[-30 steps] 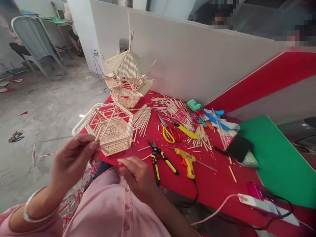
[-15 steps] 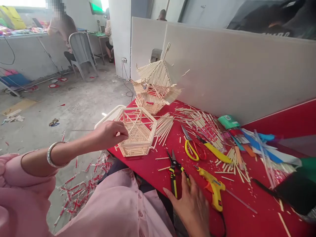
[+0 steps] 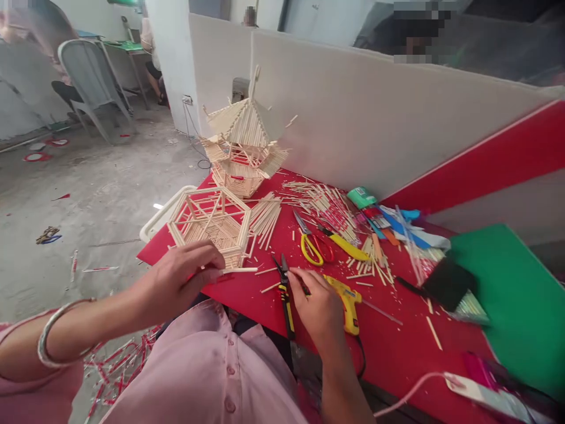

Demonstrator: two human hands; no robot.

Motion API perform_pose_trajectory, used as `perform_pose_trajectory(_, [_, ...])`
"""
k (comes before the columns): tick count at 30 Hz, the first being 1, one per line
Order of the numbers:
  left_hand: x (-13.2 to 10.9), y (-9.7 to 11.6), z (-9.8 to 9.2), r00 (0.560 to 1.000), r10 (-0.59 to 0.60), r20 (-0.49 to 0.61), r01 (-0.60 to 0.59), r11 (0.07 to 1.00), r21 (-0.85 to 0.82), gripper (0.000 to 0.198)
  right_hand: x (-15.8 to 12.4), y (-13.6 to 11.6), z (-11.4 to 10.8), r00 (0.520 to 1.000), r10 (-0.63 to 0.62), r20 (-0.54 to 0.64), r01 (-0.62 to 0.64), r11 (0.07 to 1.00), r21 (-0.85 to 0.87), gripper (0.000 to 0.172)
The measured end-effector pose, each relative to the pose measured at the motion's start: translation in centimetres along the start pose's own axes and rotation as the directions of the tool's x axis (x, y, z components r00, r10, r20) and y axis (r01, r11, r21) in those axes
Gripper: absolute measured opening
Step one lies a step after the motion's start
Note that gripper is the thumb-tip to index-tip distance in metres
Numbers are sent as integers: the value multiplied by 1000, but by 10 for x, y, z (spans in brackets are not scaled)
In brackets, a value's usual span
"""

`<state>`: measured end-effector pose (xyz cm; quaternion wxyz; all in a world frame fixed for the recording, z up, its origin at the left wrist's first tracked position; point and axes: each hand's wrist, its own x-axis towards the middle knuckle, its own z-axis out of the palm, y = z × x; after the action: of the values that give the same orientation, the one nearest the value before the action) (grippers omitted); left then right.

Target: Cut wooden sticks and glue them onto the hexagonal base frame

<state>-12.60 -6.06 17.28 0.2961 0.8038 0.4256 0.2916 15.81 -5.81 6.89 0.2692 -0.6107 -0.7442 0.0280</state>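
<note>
My left hand (image 3: 189,274) is closed in a pinch on a thin wooden stick (image 3: 241,270), whose pale end points right. Just behind it stands a six-sided frame of sticks (image 3: 212,221) with a slatted floor, its front partly hidden by that hand. My right hand (image 3: 320,306) has its thumb and fingertips together at the jaws of the black-and-yellow cutters (image 3: 286,309), which lie on the red table. One handle of the cutters is mostly covered by the hand. A yellow glue gun (image 3: 348,300) lies right behind the right hand.
A roofed stick pavilion (image 3: 245,135) stands at the back. Scissors (image 3: 311,244), a yellow-handled knife (image 3: 348,244) and loose sticks (image 3: 267,218) lie mid-table. At the right are a green board (image 3: 516,306) and a white power strip (image 3: 481,391). A pale partition (image 3: 335,112) borders the back.
My view has swung to the right. My left hand has come down and forward from the frame, a stick now showing in it. My right hand has moved up to the cutters' jaws, fingers drawn together.
</note>
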Motion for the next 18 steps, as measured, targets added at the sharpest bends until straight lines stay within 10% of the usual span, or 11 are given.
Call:
perform_pose_trajectory(9, [15, -29, 142, 938, -341, -65, 250, 794, -554, 25, -9, 21, -18, 946, 149, 287, -89, 973, -212, 47])
perform_pose_trajectory(18, [45, -22, 158, 919, -391, -55, 194, 568, -800, 31, 122, 89, 18, 823, 391, 412, -186, 871, -454, 37])
